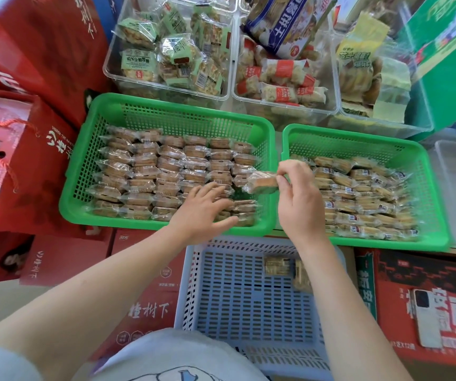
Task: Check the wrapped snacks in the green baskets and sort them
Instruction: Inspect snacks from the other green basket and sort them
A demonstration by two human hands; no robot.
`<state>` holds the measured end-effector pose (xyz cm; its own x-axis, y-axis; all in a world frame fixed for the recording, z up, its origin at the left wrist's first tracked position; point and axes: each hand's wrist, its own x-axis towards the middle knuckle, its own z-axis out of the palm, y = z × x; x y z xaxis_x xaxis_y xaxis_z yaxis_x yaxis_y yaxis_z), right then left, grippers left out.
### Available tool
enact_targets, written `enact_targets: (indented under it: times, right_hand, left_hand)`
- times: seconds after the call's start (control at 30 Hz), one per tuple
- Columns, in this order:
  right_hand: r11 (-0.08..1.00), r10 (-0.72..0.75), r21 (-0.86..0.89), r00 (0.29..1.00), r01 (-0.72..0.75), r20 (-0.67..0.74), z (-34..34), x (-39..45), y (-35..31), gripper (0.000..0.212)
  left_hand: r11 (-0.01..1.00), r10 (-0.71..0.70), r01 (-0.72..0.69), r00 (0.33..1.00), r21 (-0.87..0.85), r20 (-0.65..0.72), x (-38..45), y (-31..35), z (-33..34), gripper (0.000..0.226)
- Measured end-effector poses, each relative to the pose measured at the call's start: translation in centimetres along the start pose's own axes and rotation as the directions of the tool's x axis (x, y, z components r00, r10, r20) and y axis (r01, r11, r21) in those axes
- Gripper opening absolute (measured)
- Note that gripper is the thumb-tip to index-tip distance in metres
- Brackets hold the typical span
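Note:
Two green baskets stand side by side. The left green basket (166, 111) holds neat rows of wrapped snacks (150, 171). Looser wrapped snacks (364, 196) fill the right green basket (358, 141). My right hand (298, 196) pinches one wrapped snack (261, 183) above the gap between the baskets. Over the near right corner of the left basket, my left hand (205, 210) lies flat with straight fingers touching the packets there.
A pale blue basket (221, 292) in front of me holds two wrapped snacks (277, 266). Clear bins of other snacks (172, 50) stand behind the green baskets. Red cartons (29, 166) flank the left; a phone (427, 320) lies on a red carton at right.

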<state>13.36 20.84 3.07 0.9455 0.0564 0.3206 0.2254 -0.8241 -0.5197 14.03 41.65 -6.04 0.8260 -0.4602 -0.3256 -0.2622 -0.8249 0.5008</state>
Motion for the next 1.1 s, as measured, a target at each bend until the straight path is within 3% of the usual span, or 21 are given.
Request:
enact_targets:
  times: [0.07,0.1,0.17,0.2,0.23,0.3,0.4,0.5,0.57,0.6,0.77,0.93,1.1]
  right_hand:
    - [0.996,0.037,0.079,0.999,-0.036,-0.006,-1.3,-1.2,-0.9,0.005]
    - [0.992,0.055,0.116,0.998,-0.054,-0.002,-1.8,-1.8,-1.3,0.004]
    - [0.974,0.107,0.197,0.993,-0.113,0.041,-2.1,-3.3,-2.2,0.003]
    - [0.958,0.134,0.243,0.988,-0.149,0.076,-2.0,-4.0,-2.8,0.004]
    - [0.941,0.161,0.281,0.981,-0.186,0.110,-1.8,-4.6,-3.3,0.007]
    - [0.908,0.214,0.333,0.965,-0.255,0.155,-1.3,-5.8,-4.5,0.012]
    - [0.844,0.312,0.402,0.935,-0.355,0.169,-0.9,-7.0,-6.0,0.012]
    - [0.598,0.480,0.581,0.827,-0.553,0.293,-0.8,-7.9,-7.2,0.011]
    - [0.398,0.492,0.641,0.742,-0.656,0.455,-0.5,-8.4,-8.0,0.012]
    - [0.348,0.474,0.644,0.721,-0.681,0.506,-0.4,-8.7,-8.4,0.005]
    - [0.394,0.506,0.615,0.720,-0.683,0.475,-0.2,-9.8,-9.7,0.014]
    - [0.430,0.520,0.575,0.712,-0.696,0.472,-0.7,-10.6,-10.5,0.015]
    - [0.524,0.501,0.542,0.752,-0.657,0.427,-1.0,-11.5,-11.3,0.013]
  left_hand:
    - [0.957,-0.100,0.063,0.988,-0.285,-0.117,-1.0,0.6,-0.8,0.063]
    - [0.882,-0.171,0.079,0.973,-0.465,-0.158,-1.7,1.4,-1.4,0.061]
    - [0.602,-0.258,0.085,0.962,-0.794,-0.093,-3.5,3.6,-2.7,0.055]
    - [0.472,-0.246,0.079,0.968,-0.878,-0.045,-4.5,4.6,-3.3,0.054]
    - [0.412,-0.221,0.083,0.975,-0.907,-0.011,-5.5,5.5,-3.8,0.051]
    - [0.386,-0.207,0.102,0.978,-0.917,0.021,-7.3,6.8,-4.2,0.030]
    - [0.274,-0.319,0.186,0.943,-0.944,0.093,-9.2,7.4,-4.2,0.010]
    - [0.097,-0.316,0.229,0.930,-0.968,0.189,-10.5,6.8,-3.9,0.011]
    - [0.006,-0.327,0.237,0.919,-0.971,0.222,-11.2,6.4,-4.1,0.014]
    - [-0.024,-0.335,0.229,0.915,-0.973,0.223,-11.5,6.3,-4.1,0.016]
    - [-0.010,-0.320,0.220,0.924,-0.976,0.211,-13.4,5.5,-3.9,0.013]
    - [0.209,-0.303,0.154,0.949,-0.966,0.085,-15.5,4.8,-5.0,0.014]
    - [0.357,-0.258,0.213,0.958,-0.910,0.123,-16.6,4.2,-5.3,0.013]
